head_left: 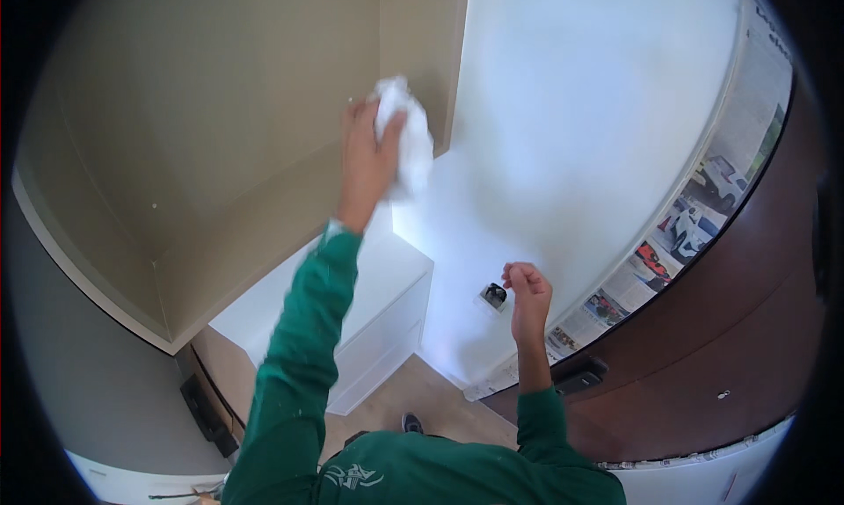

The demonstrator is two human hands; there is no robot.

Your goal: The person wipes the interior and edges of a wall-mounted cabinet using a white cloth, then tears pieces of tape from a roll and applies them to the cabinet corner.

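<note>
My left hand is raised in front of the beige cabinet and closed around a crumpled white cloth. The cloth is slightly blurred and hangs near the lower right corner of the open cabinet. To the right and lower, my right hand is loosely curled, and nothing shows in its fingers. Just left of those fingers is a small dark wall fitting, such as a socket or switch, on the white wall.
Below the cabinet stands a white drawer unit. A brown door on the right has newspaper sheets along its frame. My shoe shows on the floor. A black device sits at lower left.
</note>
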